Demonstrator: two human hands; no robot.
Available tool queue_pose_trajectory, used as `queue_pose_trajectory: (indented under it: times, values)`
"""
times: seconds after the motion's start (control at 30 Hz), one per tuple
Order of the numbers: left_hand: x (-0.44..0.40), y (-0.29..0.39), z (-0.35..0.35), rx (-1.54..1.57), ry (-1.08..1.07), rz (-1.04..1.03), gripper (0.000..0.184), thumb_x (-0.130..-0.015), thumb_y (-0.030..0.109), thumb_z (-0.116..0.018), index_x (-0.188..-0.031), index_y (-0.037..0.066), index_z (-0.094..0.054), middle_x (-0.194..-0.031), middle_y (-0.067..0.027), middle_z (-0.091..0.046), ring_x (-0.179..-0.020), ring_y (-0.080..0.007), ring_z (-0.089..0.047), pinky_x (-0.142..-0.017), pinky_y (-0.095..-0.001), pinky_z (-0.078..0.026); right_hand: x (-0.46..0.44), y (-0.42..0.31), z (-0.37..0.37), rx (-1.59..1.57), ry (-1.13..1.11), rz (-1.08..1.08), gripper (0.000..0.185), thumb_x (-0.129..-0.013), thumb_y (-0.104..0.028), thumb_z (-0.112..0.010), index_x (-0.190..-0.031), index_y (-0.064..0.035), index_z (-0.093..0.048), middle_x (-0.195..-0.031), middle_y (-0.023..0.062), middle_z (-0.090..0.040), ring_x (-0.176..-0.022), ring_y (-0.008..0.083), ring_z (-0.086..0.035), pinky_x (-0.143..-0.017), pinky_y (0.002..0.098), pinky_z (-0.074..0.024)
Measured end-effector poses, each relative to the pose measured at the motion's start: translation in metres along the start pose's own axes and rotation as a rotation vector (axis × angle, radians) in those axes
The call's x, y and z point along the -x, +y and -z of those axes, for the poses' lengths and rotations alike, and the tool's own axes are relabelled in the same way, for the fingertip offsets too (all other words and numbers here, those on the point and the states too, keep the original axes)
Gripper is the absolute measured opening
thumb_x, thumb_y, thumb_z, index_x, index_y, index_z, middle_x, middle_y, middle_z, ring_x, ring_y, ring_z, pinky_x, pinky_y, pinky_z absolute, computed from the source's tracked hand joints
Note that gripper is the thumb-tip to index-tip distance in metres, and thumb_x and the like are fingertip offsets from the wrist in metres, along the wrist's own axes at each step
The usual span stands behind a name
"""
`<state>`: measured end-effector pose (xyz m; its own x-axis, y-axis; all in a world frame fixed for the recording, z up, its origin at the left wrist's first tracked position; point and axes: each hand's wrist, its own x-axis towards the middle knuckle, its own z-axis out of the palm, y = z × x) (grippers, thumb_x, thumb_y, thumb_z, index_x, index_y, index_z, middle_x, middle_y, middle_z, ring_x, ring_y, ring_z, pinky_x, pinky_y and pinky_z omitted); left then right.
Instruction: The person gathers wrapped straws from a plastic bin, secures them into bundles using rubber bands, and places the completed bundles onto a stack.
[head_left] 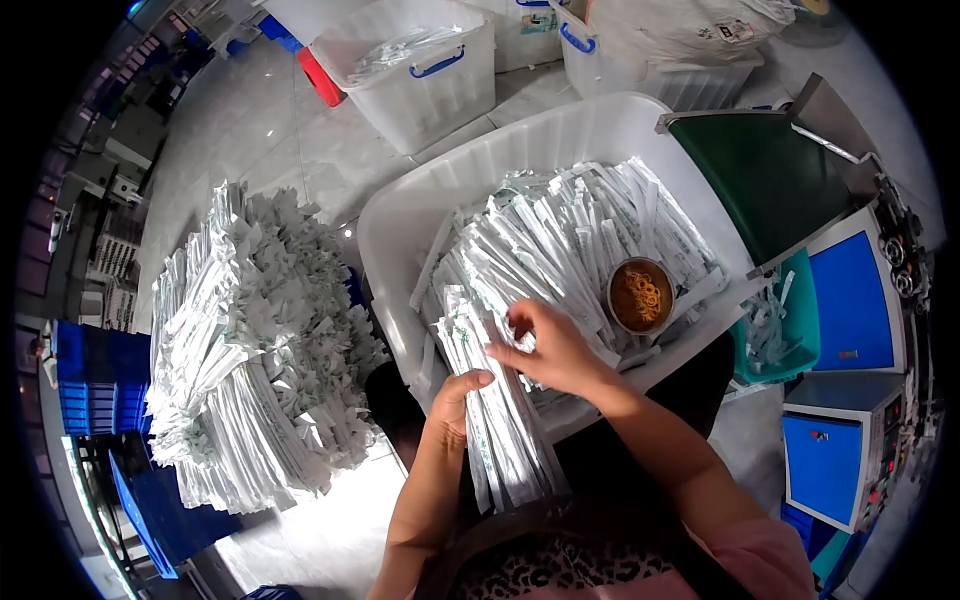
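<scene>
Across tub rim [680, 362], strip bundle [505, 430], floor [320, 150] beyond

Left hand [456, 405] clasping slim packets [507, 435], right hand [556, 352] alongside

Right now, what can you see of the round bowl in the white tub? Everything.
The round bowl has a shiny, metal-looking rim and a brownish inside wall. It holds a loose heap of yellow-orange loops that look like rubber bands. It sits mouth up in the right part of the white tub, among long, thin white packets; its base is hidden. Neither the left hand nor the right hand touches it.
</scene>
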<state>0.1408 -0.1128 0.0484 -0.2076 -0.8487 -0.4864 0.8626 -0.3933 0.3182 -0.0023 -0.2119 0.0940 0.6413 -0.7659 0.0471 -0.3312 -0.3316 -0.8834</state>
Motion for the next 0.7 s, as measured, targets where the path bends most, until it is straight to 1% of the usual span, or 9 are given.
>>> queue_pose_trajectory:
  times: [0.1, 0.27, 0.37, 0.4, 0.5, 0.57, 0.6, 0.67, 0.7]
  values:
    - [-0.005, -0.002, 0.009, 0.062, 0.001, -0.010, 0.045, -0.066, 0.005, -0.056, -0.107, -0.011, -0.044, -0.089, -0.0191, -0.058, -0.076, -0.0276, -0.061, -0.068, -0.0379, -0.054, 0.016, 0.002, -0.011, -0.184, -0.029, -0.064, 0.024, -0.079, -0.020, -0.061, -0.083, 0.0028, -0.055, -0.065, 0.0085, -0.059, -0.058, 0.0147, -0.056, -0.054, 0.0268, -0.0459]
    - [-0.003, -0.004, 0.011, 0.183, -0.063, 0.010, 0.044, -0.068, 0.007, -0.053, -0.107, -0.011, -0.044, -0.092, -0.0214, -0.058, -0.078, -0.0297, -0.061, -0.069, -0.0402, -0.053, 0.018, 0.004, -0.002, -0.342, -0.078, -0.269, 0.033, -0.076, -0.024, -0.065, -0.088, 0.0045, -0.054, -0.065, 0.0093, -0.058, -0.058, 0.0142, -0.055, -0.052, 0.0269, -0.0447]
    - [-0.005, -0.004, 0.023, 0.193, -0.122, 0.006, 0.044, -0.068, 0.008, -0.053, -0.106, -0.011, -0.045, -0.093, -0.0213, -0.057, -0.080, -0.0293, -0.061, -0.072, -0.0399, -0.052, 0.021, -0.006, -0.009, 0.000, -0.003, -0.012, 0.054, -0.066, -0.040, -0.070, -0.087, 0.0059, -0.051, -0.060, 0.0105, -0.053, -0.052, 0.0173, -0.052, -0.047, 0.0281, -0.0402]
    - [-0.006, -0.004, 0.026, 0.181, -0.136, 0.002, 0.044, -0.068, 0.008, -0.053, -0.106, -0.011, -0.046, -0.094, -0.0209, -0.057, -0.081, -0.0291, -0.060, -0.073, -0.0393, -0.052, 0.020, -0.008, -0.007, 0.130, -0.051, -0.028, 0.047, -0.070, -0.038, -0.068, -0.081, 0.0042, -0.050, -0.057, 0.0118, -0.049, -0.048, 0.0198, -0.048, -0.044, 0.0292, -0.0372]
    - [-0.005, -0.004, 0.018, 0.107, -0.074, -0.048, 0.045, -0.067, 0.009, -0.053, -0.107, -0.011, -0.046, -0.095, -0.0207, -0.057, -0.083, -0.0288, -0.060, -0.075, -0.0383, -0.051, 0.024, -0.003, -0.010, 0.042, 0.037, -0.051, 0.037, -0.073, -0.030, -0.065, -0.076, 0.0031, -0.048, -0.056, 0.0129, -0.047, -0.044, 0.0224, -0.046, -0.043, 0.0304, -0.0356]
    - [-0.001, -0.002, 0.007, 0.106, -0.024, -0.058, 0.047, -0.066, 0.010, -0.053, -0.107, -0.012, -0.045, -0.096, -0.0213, -0.057, -0.084, -0.0290, -0.059, -0.077, -0.0376, -0.050, 0.028, 0.000, -0.013, 0.054, 0.326, 0.152, 0.024, -0.081, -0.019, -0.056, -0.081, 0.0023, -0.047, -0.056, 0.0107, -0.050, -0.044, 0.0179, -0.048, -0.042, 0.0283, -0.0369]
    - [0.000, -0.003, 0.005, 0.111, 0.032, -0.063, 0.048, -0.065, 0.011, -0.054, -0.106, -0.012, -0.046, -0.096, -0.0223, -0.056, -0.086, -0.0296, -0.059, -0.078, -0.0378, -0.050, 0.028, 0.000, -0.013, 0.051, 0.325, 0.148, 0.024, -0.081, -0.019, -0.056, -0.081, 0.0023, -0.047, -0.056, 0.0107, -0.050, -0.044, 0.0179, -0.048, -0.042, 0.0283, -0.0369]
    - [-0.002, -0.004, 0.022, 0.106, -0.027, -0.086, 0.049, -0.063, 0.013, -0.056, -0.105, -0.012, -0.047, -0.097, -0.0226, -0.055, -0.090, -0.0305, -0.057, -0.078, -0.0397, -0.050, 0.023, -0.001, -0.007, -0.528, 0.177, -0.168, 0.014, -0.086, -0.013, -0.047, -0.087, 0.0014, -0.045, -0.058, 0.0079, -0.053, -0.045, 0.0127, -0.050, -0.042, 0.0262, -0.0381]
    - [-0.001, -0.003, 0.020, 0.059, -0.035, -0.122, 0.050, -0.061, 0.015, -0.057, -0.105, -0.008, -0.047, -0.092, -0.0186, -0.056, -0.089, -0.0292, -0.056, -0.076, -0.0398, -0.051, 0.012, 0.006, 0.000, -0.465, 0.111, -0.233, 0.014, -0.089, -0.012, -0.041, -0.093, 0.0011, -0.043, -0.061, 0.0055, -0.055, -0.048, 0.0091, -0.051, -0.043, 0.0240, -0.0401]
